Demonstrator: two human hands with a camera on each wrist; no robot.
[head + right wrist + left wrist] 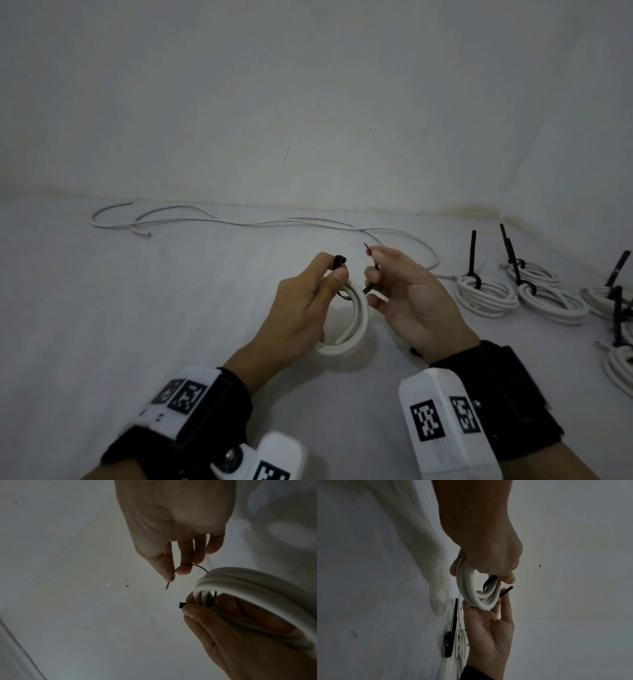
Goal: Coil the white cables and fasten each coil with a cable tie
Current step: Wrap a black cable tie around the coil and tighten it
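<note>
A white cable coil (354,322) is held upright above the white surface by my left hand (310,294), whose thumb and fingers curl round its top. The same hand pinches the head end of a black cable tie (340,260) against the coil (257,588). The tie (197,566) loops round the coil, and my right hand (394,284) pinches its thin tail between thumb and fingers. The tail's tip (167,586) sticks out free, apart from the head (181,605). In the left wrist view the coil (476,595) hangs between both hands.
A loose white cable (239,222) snakes along the back of the surface by the wall. At the right lie several tied coils (486,294), their black tie tails (472,250) standing upright. One tied coil (460,645) shows below my right hand.
</note>
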